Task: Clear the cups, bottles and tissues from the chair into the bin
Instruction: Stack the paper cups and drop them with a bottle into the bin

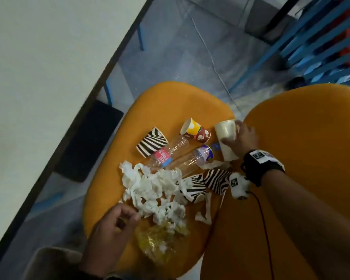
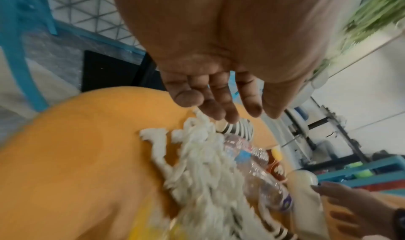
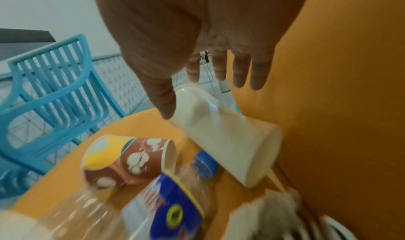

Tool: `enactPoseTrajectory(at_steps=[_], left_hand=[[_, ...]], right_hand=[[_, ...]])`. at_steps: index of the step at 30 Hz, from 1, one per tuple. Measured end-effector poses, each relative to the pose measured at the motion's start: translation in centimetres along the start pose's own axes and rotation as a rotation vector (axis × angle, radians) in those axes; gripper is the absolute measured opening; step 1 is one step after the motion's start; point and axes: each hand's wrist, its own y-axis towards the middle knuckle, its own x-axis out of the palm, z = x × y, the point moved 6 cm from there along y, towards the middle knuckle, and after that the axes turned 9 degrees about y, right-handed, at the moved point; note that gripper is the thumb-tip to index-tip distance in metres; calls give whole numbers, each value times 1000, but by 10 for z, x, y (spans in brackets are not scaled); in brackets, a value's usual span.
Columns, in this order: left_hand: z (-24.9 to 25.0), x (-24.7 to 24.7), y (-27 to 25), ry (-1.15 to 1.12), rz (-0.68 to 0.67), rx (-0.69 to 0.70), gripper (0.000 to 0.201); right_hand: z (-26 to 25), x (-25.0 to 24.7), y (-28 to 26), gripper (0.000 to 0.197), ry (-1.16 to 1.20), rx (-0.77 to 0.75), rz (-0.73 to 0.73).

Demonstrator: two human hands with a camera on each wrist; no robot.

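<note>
While left hand (image 1: 111, 229) hovers, right hand (image 1: 241, 139) touches white cup (image 1: 226, 138).

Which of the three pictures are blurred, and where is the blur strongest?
Head view: mostly sharp, dim light, the white cup clear. Left wrist view: the tissues smear strongly toward the bottom edge. Right wrist view: the blue-labelled bottle nearest the lens is most blurred; the straight lines of the blue chair bend from wide-angle distortion.

Blue slatted chair (image 3: 54, 94) on grey floor (image 1: 170, 57); black mat (image 1: 89, 140) beside white wall (image 1: 38, 57)
</note>
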Motion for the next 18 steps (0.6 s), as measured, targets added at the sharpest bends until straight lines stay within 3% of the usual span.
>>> enactPoseTrajectory(at_steps=[4, 7, 10, 15, 18], left_hand=[[23, -20, 45, 19, 147, 77, 9], [29, -16, 85, 49, 222, 67, 16], [34, 5, 120, 183, 228, 118, 39], [45, 27, 151, 287, 243, 132, 81], [55, 48, 158, 478, 185, 146, 90]], right_hand=[[-15, 17, 32, 108, -22, -31, -96], [-19, 40, 35, 105, -176, -77, -271], [-23, 53, 23, 108, -333, -95, -407], [-58, 53, 8, 124, -575, -350, -383], [-77, 75, 8, 130, -706, -425, -433]])
